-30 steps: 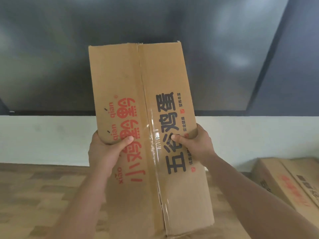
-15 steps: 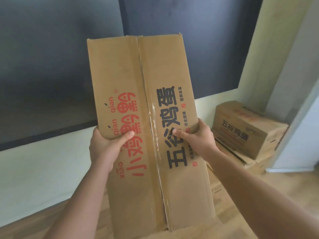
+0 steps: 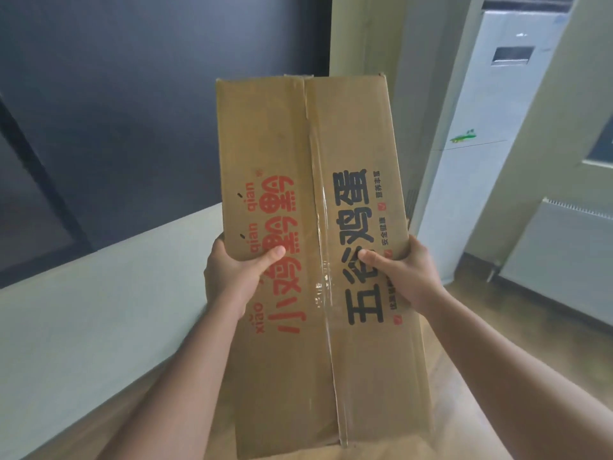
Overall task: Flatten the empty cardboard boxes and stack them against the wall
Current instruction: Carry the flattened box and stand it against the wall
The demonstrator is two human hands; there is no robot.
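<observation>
We hold the taped cardboard box (image 3: 308, 227) upright; left hand (image 3: 232, 277) and right hand (image 3: 404, 277) grip its side edges; light, stiff, we judge.

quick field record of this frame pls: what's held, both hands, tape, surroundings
held item: cardboard box, held up in front of the camera, long side upright
print: red characters on left panel, black on right
tape: clear tape along the centre seam
left hand: left hand grips the left edge, thumb on the front face
right hand: right hand grips the right edge, thumb on the front face
background: dark wall panel on the left, white standing unit on the right
floor: wooden floor
</observation>
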